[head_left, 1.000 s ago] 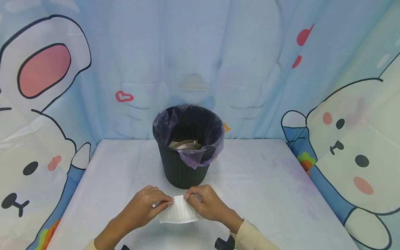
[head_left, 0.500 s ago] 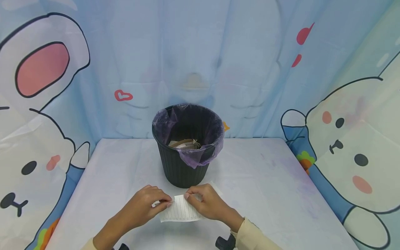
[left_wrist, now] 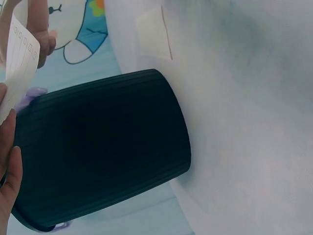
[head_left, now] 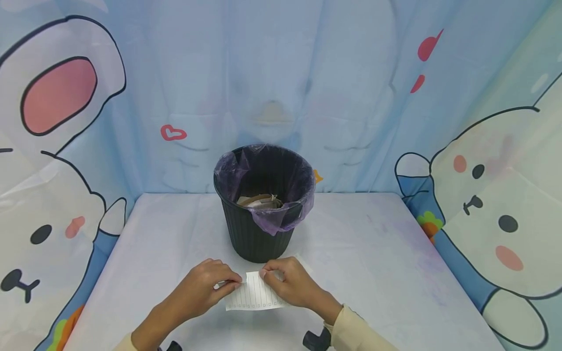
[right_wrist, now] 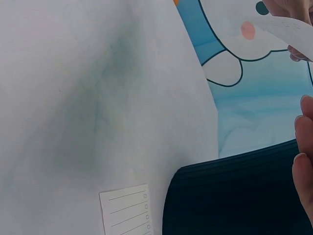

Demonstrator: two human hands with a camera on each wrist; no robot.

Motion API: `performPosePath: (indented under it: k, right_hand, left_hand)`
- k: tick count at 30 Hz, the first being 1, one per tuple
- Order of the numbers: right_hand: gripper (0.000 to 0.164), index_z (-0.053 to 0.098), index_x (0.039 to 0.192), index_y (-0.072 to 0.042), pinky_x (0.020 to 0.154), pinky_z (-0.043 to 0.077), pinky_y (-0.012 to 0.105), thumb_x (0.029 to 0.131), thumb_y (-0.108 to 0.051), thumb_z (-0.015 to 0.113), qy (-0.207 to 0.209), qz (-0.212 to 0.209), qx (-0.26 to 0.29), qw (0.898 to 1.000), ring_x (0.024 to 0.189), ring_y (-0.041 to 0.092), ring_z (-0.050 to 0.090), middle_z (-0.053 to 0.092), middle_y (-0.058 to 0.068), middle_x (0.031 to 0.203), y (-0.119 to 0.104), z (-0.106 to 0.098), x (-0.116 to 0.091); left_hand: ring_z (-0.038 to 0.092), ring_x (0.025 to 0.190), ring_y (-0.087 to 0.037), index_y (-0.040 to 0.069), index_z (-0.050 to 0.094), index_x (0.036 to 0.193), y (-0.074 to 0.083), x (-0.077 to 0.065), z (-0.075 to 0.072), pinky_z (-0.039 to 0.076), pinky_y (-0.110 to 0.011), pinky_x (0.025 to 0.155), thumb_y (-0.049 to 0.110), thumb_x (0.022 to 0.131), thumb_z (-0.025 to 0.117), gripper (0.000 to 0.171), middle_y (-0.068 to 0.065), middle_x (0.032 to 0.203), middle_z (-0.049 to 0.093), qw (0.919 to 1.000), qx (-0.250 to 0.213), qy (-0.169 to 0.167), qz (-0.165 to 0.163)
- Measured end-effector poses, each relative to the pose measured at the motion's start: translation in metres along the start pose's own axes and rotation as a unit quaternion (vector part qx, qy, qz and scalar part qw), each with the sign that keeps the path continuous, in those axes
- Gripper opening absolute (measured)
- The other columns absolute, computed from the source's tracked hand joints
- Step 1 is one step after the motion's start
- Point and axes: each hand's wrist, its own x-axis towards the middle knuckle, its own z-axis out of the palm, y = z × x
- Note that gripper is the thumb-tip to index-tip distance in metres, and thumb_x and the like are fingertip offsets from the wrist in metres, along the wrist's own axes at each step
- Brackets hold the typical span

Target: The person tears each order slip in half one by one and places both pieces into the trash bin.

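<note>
A white lined sheet of paper point(head_left: 256, 294) with small checkboxes along one edge is stretched between both hands, above the table in front of the bin. My left hand point(head_left: 202, 290) pinches its left side between thumb and fingers. The right side is pinched by my right hand point(head_left: 291, 285), whose thumb lies on the face of the sheet. Near the left fingertips the upper edge has a step; whether it is a tear I cannot tell. Another lined piece of paper point(right_wrist: 126, 208) lies on the table beside the bin, mostly hidden behind the right hand in the head view.
A black ribbed bin point(head_left: 259, 239) with a purple liner point(head_left: 281, 222) stands just beyond the hands. Scraps of paper and brown pieces point(head_left: 262, 201) lie inside it. The white-covered table point(head_left: 373, 273) is bordered by a printed cartoon curtain point(head_left: 272, 73) behind and at both sides.
Both hands keep their pinch on the paper in nearly the same place. Only a very slight shift of the whole view shows.
</note>
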Motion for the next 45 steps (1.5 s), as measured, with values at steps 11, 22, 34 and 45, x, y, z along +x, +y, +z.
performPosePath:
  k: [11,22,34,45]
  right_hand:
    - [0.015,0.074,0.087,-0.004,0.06,0.054,0.017,0.094,-0.004,0.061,-0.003,0.006,0.008,1.0,0.067,-0.003,0.059,0.077,0.007,0.084,-0.0014,-0.0016,0.0008]
    - [0.016,0.075,0.087,-0.004,0.058,0.052,0.018,0.094,-0.003,0.061,0.006,0.026,0.009,1.0,0.065,-0.003,0.057,0.076,0.006,0.082,-0.0011,0.0013,0.0]
    - [0.016,0.075,0.086,-0.004,0.059,0.053,0.018,0.094,-0.003,0.061,0.003,0.017,0.007,1.0,0.066,-0.003,0.058,0.076,0.006,0.083,-0.0028,-0.0016,0.0015]
    - [0.016,0.075,0.085,-0.005,0.06,0.052,0.018,0.094,-0.002,0.061,0.011,0.029,0.004,0.999,0.066,-0.002,0.057,0.076,0.005,0.082,-0.0015,0.001,0.0004]
  left_hand:
    - [0.062,0.076,0.0,0.015,0.078,0.09,0.0001,0.0004,-0.001,0.052,-0.021,0.072,0.011,0.078,0.085,0.015,0.012,0.085,0.074,1.0,-0.003,0.002,0.006]
    - [0.062,0.075,-0.001,0.015,0.079,0.09,0.0006,-0.0005,-0.0011,0.052,-0.02,0.071,0.009,0.076,0.086,0.017,0.012,0.084,0.074,0.9998,0.003,0.01,0.014]
    - [0.061,0.075,0.0,0.015,0.079,0.09,0.0002,-0.0014,-0.0016,0.051,-0.019,0.07,0.009,0.077,0.085,0.016,0.012,0.083,0.074,1.0,-0.003,0.007,0.003]
    - [0.063,0.075,-0.002,0.014,0.078,0.089,0.0015,-0.001,-0.003,0.051,-0.018,0.071,0.006,0.074,0.086,0.018,0.01,0.084,0.074,0.9985,0.008,0.027,0.047]
